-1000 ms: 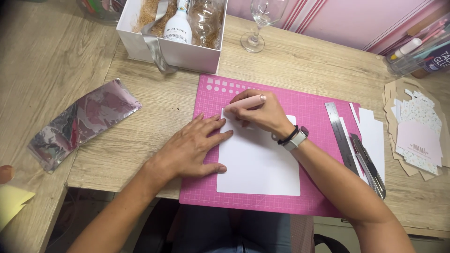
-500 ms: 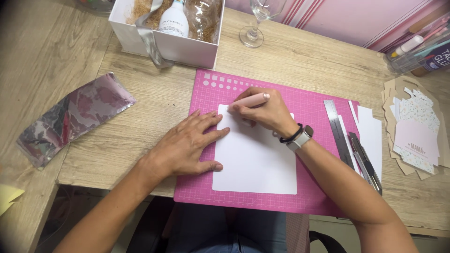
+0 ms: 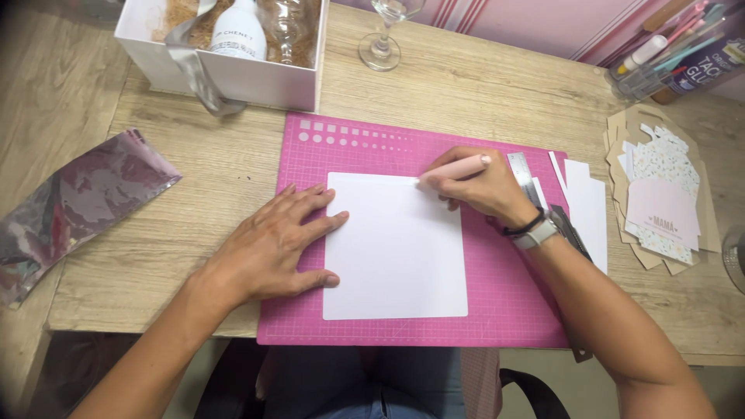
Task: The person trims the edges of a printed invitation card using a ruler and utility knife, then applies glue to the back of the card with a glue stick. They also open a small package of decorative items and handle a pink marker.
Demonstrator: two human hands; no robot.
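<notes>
White card (image 3: pixel 396 248), a plain square sheet, lies flat on a pink cutting mat (image 3: pixel 310 155) printed with a fine grid, and the mat sits on a pale wooden bench (image 3: pixel 466 85). The left hand (image 3: pixel 272 248) is spread flat, palm down, on the mat's left part, with its fingertips pressing the card's left edge. The right hand (image 3: pixel 477 186) is closed around a slim pale pink pen-like tool (image 3: pixel 454 169), pinching it like a pencil, with the tip touching the card at its top edge near the right corner. The card looks light, thin and fairly stiff; it would probably slide easily on the smooth mat and could crease if bent, so flat pressure near an edge, or lifting it by a corner, seems the safest hold. A metal ruler (image 3: pixel 524 177) lies just beside the right hand, partly hidden by the wrist, with more white card strips (image 3: pixel 586 209) to its right. Further right is a stack of patterned paper cutouts (image 3: pixel 660 194), and a clear holder of pens and glue (image 3: pixel 675 54) stands at the far right corner. At the back stand a white gift box (image 3: pixel 233 77) holding a bottle, and the foot of a wine glass (image 3: pixel 380 50). A crumpled foil wrapper (image 3: pixel 77 202) lies well to the left. The mat shows open margin below and to the right of the card; the bench's near edge runs just under the mat.
</notes>
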